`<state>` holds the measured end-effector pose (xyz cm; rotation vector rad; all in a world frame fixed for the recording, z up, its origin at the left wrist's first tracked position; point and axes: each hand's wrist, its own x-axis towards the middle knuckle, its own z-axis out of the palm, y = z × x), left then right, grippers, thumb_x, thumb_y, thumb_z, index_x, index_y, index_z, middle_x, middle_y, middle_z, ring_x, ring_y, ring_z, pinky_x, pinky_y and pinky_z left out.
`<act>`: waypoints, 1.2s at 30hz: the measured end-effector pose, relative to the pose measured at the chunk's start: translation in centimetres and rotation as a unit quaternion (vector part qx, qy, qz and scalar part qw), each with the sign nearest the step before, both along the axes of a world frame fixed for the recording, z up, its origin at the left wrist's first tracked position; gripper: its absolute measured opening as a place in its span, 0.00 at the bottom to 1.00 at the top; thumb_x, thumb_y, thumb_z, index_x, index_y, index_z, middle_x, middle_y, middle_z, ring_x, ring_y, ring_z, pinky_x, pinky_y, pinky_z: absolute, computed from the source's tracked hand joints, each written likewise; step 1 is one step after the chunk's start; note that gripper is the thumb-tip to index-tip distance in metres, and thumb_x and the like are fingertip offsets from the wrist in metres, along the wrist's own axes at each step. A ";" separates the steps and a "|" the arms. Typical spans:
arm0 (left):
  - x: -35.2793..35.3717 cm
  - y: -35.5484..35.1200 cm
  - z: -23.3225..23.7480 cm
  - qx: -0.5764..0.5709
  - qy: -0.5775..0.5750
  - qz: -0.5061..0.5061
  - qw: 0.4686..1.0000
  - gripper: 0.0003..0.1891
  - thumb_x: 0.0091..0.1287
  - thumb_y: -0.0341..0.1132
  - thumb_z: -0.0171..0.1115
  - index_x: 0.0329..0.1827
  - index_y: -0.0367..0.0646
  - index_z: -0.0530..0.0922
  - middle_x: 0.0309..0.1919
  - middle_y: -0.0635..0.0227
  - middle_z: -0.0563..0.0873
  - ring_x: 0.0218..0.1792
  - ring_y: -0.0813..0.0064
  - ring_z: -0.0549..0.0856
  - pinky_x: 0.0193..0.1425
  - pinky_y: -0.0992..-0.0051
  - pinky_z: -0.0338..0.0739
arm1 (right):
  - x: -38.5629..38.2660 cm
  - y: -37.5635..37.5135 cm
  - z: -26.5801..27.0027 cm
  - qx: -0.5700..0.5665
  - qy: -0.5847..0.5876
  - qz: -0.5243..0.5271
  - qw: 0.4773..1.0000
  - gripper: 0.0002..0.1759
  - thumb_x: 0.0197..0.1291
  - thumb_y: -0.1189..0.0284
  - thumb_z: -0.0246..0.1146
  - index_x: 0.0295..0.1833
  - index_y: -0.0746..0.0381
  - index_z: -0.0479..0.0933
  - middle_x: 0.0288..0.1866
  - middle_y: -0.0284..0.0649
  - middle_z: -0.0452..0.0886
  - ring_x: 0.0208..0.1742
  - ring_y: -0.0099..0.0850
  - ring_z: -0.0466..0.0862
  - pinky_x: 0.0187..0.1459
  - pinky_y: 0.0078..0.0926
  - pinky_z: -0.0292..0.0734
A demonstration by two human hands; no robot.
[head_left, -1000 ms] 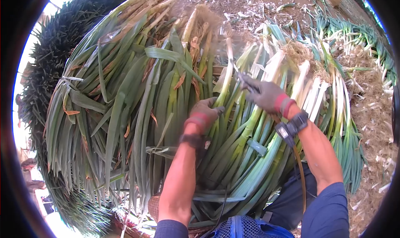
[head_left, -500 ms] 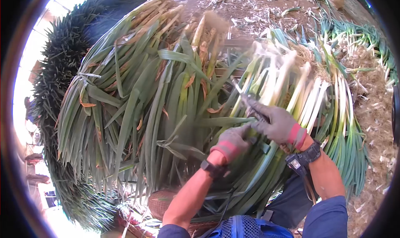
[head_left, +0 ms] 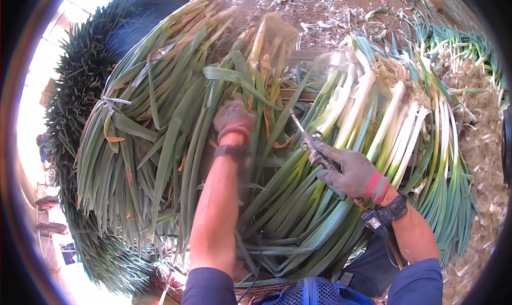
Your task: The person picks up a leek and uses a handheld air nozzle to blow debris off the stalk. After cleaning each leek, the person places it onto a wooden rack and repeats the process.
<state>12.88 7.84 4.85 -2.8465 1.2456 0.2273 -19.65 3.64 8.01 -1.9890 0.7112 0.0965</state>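
My right hand (head_left: 349, 171), in a grey glove with a pink cuff, is closed around an air blow gun (head_left: 320, 154). The gun's thin metal nozzle points up and left, over long green onions with pale stalks (head_left: 354, 107). Farther left, my gloved left hand (head_left: 233, 117) reaches into a thick pile of untrimmed green onions (head_left: 176, 123) with brown, dry outer leaves. Its fingers curl in around a stalk, partly hidden by leaves. White-stalked green onions (head_left: 405, 134) lie on the right with their roots pointing away from me.
More green onions (head_left: 453, 43) lie at the far right beside heaped peelings (head_left: 480, 139). Scraps litter the ground (head_left: 330, 11) at the back. A dark stack of green leaves (head_left: 74, 107) rises on the left. A metal rail (head_left: 301, 95) shows behind the stalks.
My left hand has left the spot beside my right hand and moved up and left into the untrimmed pile. My right hand stays near its place, still holding the blow gun.
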 end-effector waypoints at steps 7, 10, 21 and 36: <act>-5.8 3.5 -2.2 -0.087 0.302 -0.007 0.949 0.33 0.54 0.49 0.86 0.59 0.39 0.89 0.52 0.51 0.94 0.54 0.59 0.93 0.61 0.62 0.84 | -1.3 -1.2 1.3 0.011 -0.003 -0.072 0.997 0.39 0.68 0.67 0.69 0.84 0.57 0.70 0.50 0.41 0.87 0.48 0.30 0.87 0.58 0.30 0.80; -7.9 4.8 -4.6 -0.070 0.332 -0.002 0.941 0.32 0.54 0.45 0.86 0.61 0.38 0.89 0.49 0.53 0.95 0.49 0.62 0.93 0.58 0.65 0.85 | -2.6 -0.8 0.3 0.027 -0.018 -0.035 0.999 0.39 0.69 0.66 0.69 0.85 0.57 0.69 0.51 0.41 0.87 0.48 0.29 0.85 0.59 0.28 0.80; -7.8 5.3 -5.5 -0.111 0.346 -0.010 0.932 0.44 0.57 0.44 0.84 0.78 0.43 0.78 0.63 0.54 0.91 0.63 0.60 0.90 0.71 0.66 0.80 | -0.5 -0.1 -2.1 0.002 -0.015 -0.077 0.997 0.38 0.69 0.55 0.68 0.83 0.51 0.71 0.44 0.52 0.88 0.46 0.47 0.90 0.55 0.40 0.82; -8.1 5.1 -4.5 -0.080 0.370 -0.008 0.925 0.40 0.59 0.44 0.83 0.76 0.43 0.81 0.60 0.55 0.93 0.61 0.60 0.91 0.70 0.65 0.81 | 7.6 -11.9 -5.7 -0.122 0.045 -0.137 0.982 0.40 0.69 0.55 0.66 0.85 0.49 0.69 0.65 0.51 0.88 0.60 0.42 0.89 0.67 0.34 0.79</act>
